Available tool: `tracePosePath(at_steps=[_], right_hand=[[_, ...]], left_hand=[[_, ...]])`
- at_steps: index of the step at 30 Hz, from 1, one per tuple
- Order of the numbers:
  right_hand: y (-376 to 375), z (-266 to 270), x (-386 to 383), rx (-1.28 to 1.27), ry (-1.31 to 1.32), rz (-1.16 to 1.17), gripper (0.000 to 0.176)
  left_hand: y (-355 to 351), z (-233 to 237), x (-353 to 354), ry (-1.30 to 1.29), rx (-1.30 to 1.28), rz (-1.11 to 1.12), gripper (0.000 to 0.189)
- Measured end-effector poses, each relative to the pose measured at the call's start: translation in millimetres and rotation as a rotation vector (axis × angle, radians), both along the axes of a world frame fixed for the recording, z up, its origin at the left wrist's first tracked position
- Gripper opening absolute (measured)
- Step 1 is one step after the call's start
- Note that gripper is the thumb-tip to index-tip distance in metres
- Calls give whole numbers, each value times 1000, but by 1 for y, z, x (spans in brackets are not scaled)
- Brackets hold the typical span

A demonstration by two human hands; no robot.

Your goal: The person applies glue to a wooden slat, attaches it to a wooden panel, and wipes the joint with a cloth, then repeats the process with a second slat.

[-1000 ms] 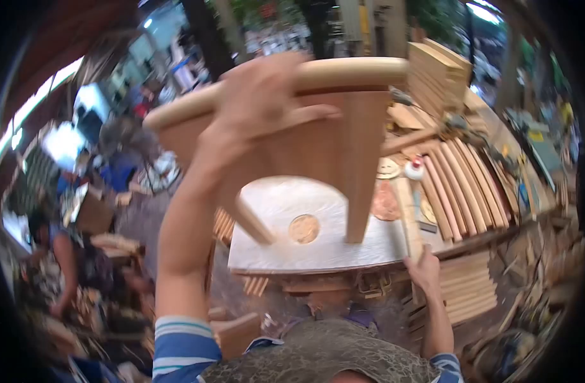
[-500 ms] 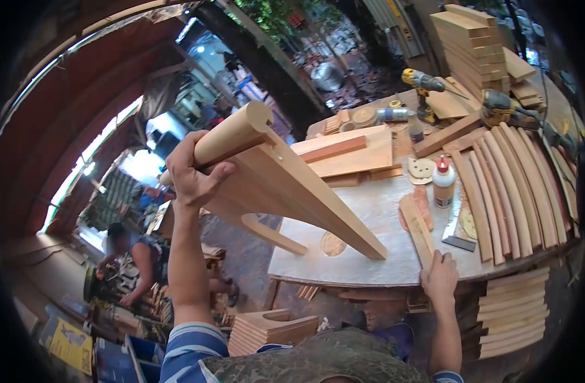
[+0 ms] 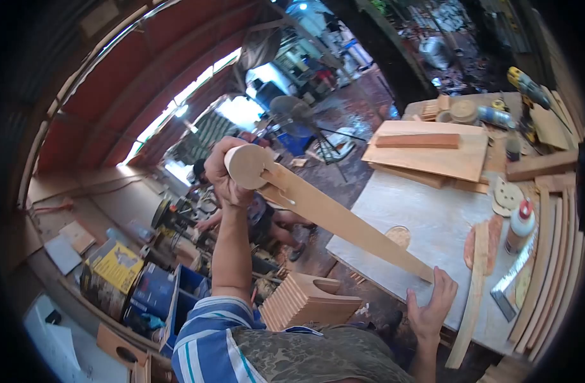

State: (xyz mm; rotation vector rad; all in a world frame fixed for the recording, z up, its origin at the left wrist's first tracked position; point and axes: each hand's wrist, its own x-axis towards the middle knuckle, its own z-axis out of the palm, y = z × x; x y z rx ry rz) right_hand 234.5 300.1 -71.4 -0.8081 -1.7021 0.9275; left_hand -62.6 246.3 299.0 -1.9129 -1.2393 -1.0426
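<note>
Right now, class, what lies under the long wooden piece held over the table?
A round wooden disc lies on the table beneath the wooden piece, its near edge covered by it. Whatever else sits under the piece is hidden.

Pale tan wooden piece [image 3: 334,217], blue-and-white striped sleeve [image 3: 206,335], red-capped glue bottle [image 3: 519,226]

Grey flat worktable [image 3: 433,217], right half of frame. Upper part: stack of wide pale wooden boards [image 3: 433,163]. Centre: small round wooden disc [image 3: 398,235], flat. Right of centre: white glue bottle with red cap [image 3: 521,225], upright; round pale sanding discs [image 3: 506,195] just above it. Long pale wooden slat [image 3: 474,293] runs to lower edge, metal blade [image 3: 512,284] beside it. Far right: row of curved wooden slats [image 3: 557,255]. Top right: yellow cordless drill [image 3: 525,83]. Lower end of pale wooden panel [image 3: 343,220] meets surface near front edge.
</note>
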Motion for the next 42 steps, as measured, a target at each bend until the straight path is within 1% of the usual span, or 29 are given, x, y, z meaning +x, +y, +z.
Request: tracePosePath(at_steps=[2,4,7,8,9,10,11,12,13,15,17,18,19,21,23,25,26,27,28,29,31,32,33,35,36,37,39,40,42], right_hand=[[6,3,-8,7,33,42,71],[10,6,-11,6,53,66,71],[23,24,-17,29,135,50,70],[28,32,-20,52,216,59,69],[32,40,-22,77,290,67,67],[38,50,-24,92,270,56,67],[43,62,-27,142,349,34,66],[48,75,-29,201,424,17,65],[53,88,-30,236,394,14,65],[59,113,-32,372,430,-105,65],[58,136,-34,466,423,-132,64],[57,149,-37,512,449,-168,63],[56,163,-39,557,412,-160,63],[48,197,-43,821,399,-94,54],[38,233,-55,1040,273,-179,48],[27,273,-74,1215,141,-298,46],[18,289,-88,1218,69,-437,45],[7,303,-106,1219,-2,-585,44],[2,322,-124,1227,-95,-612,44],[3,340,-141,1233,-188,-649,45],[23,364,-167,1153,-389,-683,48],[29,370,-173,1058,-499,-660,48],[33,371,-182,952,-598,-647,50],[30,376,-210,868,-604,-618,50],[33,376,-220,888,-639,-676,51],[40,376,-229,911,-674,-735,51],[55,375,-230,828,-682,-773,50],[59,374,-236,843,-654,-811,50],[64,368,-236,869,-644,-869,50]], left_hand=[[-5,2,-7,44,0,45,66],[-2,-2,-6,-20,14,-35,56],[3,-2,-17,59,46,-36,57],[6,-2,-17,50,53,-44,57],[8,-1,-13,61,44,60,59],[12,1,-3,67,39,160,61],[24,-3,8,-11,33,71,64],[31,-2,12,-8,-2,82,63],[37,1,12,-8,-31,95,63],[56,4,4,37,-1,-4,66],[67,10,4,175,24,91,70],[74,10,3,220,93,88,71],[81,9,2,263,159,88,73],[88,8,1,250,236,53,74],[88,5,0,194,248,15,73],[84,4,-3,175,174,12,71],[84,3,-6,132,198,-11,71],[84,3,-9,131,210,-61,59],[85,0,-14,133,220,-120,47],[88,-6,-18,97,244,-164,47],[89,-7,-32,89,293,-141,32],[78,-3,-49,119,157,-90,22],[70,2,-73,86,180,-154,22],[66,9,-121,68,-100,-96,22],[70,5,-128,43,-72,-92,25],[76,2,-136,27,-60,-165,25],[83,-2,-137,40,65,-59,31],[84,-2,-137,25,79,-122,31],[87,-2,-140,73,74,-93,33]])
